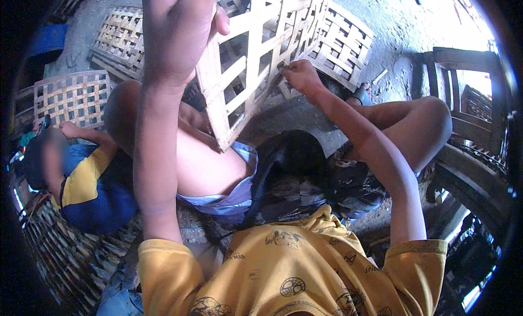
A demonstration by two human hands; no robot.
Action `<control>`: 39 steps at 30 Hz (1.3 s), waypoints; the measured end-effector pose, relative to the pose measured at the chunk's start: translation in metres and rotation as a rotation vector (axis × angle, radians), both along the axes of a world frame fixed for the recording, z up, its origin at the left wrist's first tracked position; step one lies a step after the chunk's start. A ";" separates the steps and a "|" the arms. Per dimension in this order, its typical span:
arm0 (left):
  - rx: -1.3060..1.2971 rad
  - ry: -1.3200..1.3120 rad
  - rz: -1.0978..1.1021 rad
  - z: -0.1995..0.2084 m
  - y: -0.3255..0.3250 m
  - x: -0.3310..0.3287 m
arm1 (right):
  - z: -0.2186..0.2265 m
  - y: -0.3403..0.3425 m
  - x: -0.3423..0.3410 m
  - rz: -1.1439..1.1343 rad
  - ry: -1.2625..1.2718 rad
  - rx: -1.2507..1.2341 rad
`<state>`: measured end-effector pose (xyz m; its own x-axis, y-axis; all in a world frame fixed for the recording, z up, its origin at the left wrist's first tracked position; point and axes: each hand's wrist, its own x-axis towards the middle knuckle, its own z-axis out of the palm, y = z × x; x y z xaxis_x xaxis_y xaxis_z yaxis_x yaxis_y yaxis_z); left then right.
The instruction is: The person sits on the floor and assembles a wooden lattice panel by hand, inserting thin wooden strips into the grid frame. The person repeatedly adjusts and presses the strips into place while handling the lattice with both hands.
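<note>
Head view — left fingers point(222, 22) grip pale, flat-slatted lattice point(252, 49).

Head-worn wide fisheye, upright. I look steeply down from above the yellow shirt point(294, 250), which sits very near along the lower edge. Top of view faces forward over the floor point(395, 59). Left hand point(177, 38) reads close to the lens; right hand point(303, 77) reads farther off.

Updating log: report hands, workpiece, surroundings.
Left hand gripping pale woven wooden-strip panel by left edge. Right hand at lower edge, grip unclear. Tilted, corner down. Similar pale woven panel partly hidden behind.
</note>
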<state>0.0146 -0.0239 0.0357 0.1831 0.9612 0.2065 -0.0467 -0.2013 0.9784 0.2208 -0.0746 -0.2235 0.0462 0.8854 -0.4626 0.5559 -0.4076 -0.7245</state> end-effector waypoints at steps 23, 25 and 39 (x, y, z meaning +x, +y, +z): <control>0.064 0.036 0.129 -0.009 0.004 -0.005 | 0.044 0.008 0.037 0.510 -0.119 0.280; 0.067 0.039 0.118 -0.008 0.004 -0.004 | 0.038 0.004 0.035 0.562 -0.163 0.386; 0.057 0.052 0.092 -0.005 0.004 -0.003 | 0.020 0.015 0.028 0.910 -0.474 0.660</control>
